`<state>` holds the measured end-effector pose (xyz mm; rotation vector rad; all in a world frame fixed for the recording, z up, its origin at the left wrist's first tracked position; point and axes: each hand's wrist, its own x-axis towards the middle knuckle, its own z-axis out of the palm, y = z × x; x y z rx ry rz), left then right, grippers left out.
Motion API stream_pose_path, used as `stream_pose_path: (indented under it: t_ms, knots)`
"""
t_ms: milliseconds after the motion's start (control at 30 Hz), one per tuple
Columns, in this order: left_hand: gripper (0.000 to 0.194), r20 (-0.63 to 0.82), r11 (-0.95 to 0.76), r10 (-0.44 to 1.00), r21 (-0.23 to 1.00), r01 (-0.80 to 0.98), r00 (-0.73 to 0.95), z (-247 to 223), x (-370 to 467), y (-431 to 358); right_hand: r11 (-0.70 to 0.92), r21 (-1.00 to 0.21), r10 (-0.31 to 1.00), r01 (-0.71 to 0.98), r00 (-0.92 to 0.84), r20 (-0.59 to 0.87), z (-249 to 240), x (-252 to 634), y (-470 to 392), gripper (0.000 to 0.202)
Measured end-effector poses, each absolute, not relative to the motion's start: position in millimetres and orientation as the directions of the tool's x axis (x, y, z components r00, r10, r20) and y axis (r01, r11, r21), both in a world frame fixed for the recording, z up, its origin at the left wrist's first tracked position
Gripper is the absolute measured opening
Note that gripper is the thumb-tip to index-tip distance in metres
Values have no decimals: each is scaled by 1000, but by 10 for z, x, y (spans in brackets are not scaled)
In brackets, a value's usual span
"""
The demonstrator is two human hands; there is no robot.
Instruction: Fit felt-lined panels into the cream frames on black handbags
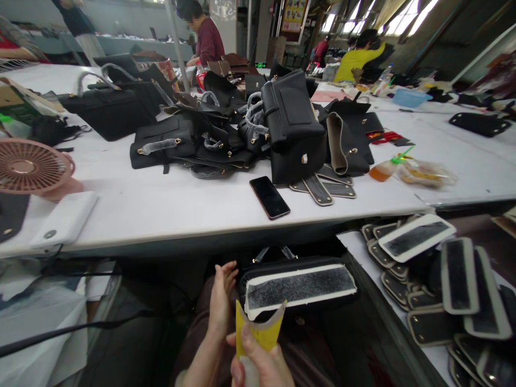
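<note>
A long white worktable (pixel 181 201) crosses the workshop beyond the grip, with a person in a dark red top (pixel 209 40) at its far side. The right hand (pixel 262 357) is wrapped around a yellow scraper with a curved-in edge and pale handle (pixel 268 336). Just beyond the scraper, a black leather-look handbag (pixel 282 267) lies over the lap, its white-bordered dark strip (pixel 300 287) facing up. The left hand (pixel 221 295), fingers extended and grasping nothing visible, stands beside the bag's left end; I cannot tell whether they touch.

Farther ahead of the grip are heaped black bags with plastic-wrapped handles (pixel 197 134), their contents hidden. Ahead and rightward, a clear container (pixel 381 172) holds orange liquid beside a transparent plastic bag (pixel 427 173) of yellowish contents; beyond sits a light-blue plastic basin (pixel 410 98), its contents unclear. Right of the grip lie piled pale-edged dark panels (pixel 429 327).
</note>
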<state>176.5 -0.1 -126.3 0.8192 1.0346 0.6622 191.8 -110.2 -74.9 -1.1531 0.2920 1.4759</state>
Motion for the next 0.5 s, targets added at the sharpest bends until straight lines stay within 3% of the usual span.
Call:
stream_pose_path:
  t_ms: [100,200,500]
  knots:
    - [66,-272,350,825,934,-68,496,-997,1827,100,-298,-409,643,-862,135,-754,-765,1921,-1107,70]
    - [68,-117,121,758,992,38,642,-792,1881,102,-303,-414,659,-858,125,-742,-791,1927,-1123,71]
    - [61,-152,123,778,988,90,610,-782,1919,84,-338,-413,699,-846,68,-712,-913,1969,-1170,75]
